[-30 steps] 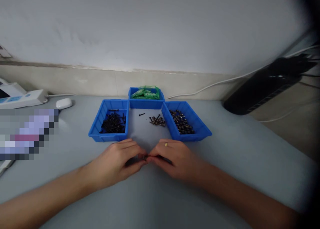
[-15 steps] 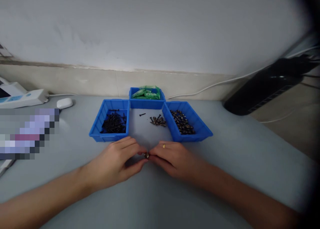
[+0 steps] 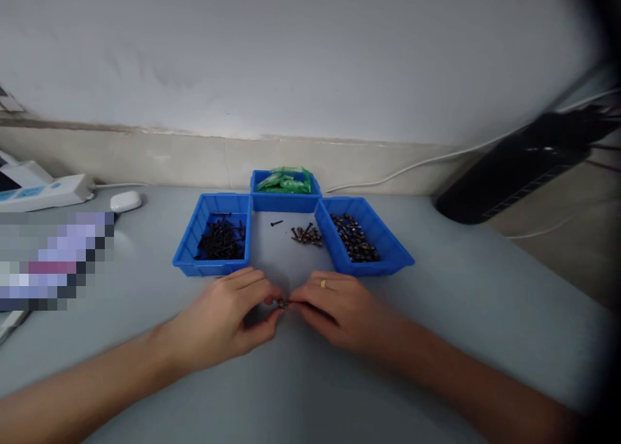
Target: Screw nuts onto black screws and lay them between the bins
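Observation:
Close together above the table, my left hand (image 3: 233,314) and my right hand (image 3: 342,311) meet over a small shiny metal fitting (image 3: 281,303). Thumb and fingertips of my left hand pinch that fitting. On its other side, the fingertips of my right hand, which wears a ring, are closed on the thin shank of a screw (image 3: 290,303) that lines up with the fitting. My fingers hide most of the screw. Beyond the hands lie a small pile of screws with metal fittings (image 3: 306,235) and a single black screw (image 3: 276,223).
A blue bin (image 3: 187,253) of black screws stands left, another blue bin (image 3: 395,253) of metal fittings right. Behind them is a third blue bin (image 3: 286,202) with green plastic packets (image 3: 291,184). A white case (image 3: 125,202), power strip (image 3: 63,190) and black cylindrical object (image 3: 514,166) flank them.
My right hand has drawn slightly to the right, and more of the screw shows between the hands. My left fingertips have shifted a little left with the fitting.

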`<state>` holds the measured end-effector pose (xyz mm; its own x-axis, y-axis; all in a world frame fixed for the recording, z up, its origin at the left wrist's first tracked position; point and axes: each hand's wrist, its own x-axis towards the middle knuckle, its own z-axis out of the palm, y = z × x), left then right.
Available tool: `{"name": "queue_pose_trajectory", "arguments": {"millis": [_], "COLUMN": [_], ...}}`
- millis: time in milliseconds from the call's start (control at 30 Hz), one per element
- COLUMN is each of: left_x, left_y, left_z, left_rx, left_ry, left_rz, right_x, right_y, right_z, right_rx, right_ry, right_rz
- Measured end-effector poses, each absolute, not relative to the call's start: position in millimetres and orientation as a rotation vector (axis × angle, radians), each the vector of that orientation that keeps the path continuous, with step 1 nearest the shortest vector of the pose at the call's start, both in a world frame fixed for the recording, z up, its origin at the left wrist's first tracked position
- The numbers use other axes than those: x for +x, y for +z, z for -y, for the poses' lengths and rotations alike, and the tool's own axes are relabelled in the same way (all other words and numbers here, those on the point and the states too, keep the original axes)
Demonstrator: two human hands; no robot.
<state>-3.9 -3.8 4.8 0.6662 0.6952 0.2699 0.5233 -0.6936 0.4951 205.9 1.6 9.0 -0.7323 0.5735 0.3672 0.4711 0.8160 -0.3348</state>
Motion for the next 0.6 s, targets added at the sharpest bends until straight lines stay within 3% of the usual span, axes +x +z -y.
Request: {"name": "queue_pose_trajectory", "arguments": {"millis": [233, 600], "left_x": [-1.7, -4.7], "left_y": [8.0, 2.6], "left_z": [6.4, 4.7], "left_rx": [2.476, 2.470], "left_ry": [0.560, 0.710], "left_rz": [-0.896, -0.852], "right_x": [207.8, 205.3], "right_y": [7.1, 5.4], "right_z": [3.4, -0.3], "right_rx": [-0.650, -0.828], "right_ry": [0.136, 0.373], "right_rz": [2.500, 2.549]}}
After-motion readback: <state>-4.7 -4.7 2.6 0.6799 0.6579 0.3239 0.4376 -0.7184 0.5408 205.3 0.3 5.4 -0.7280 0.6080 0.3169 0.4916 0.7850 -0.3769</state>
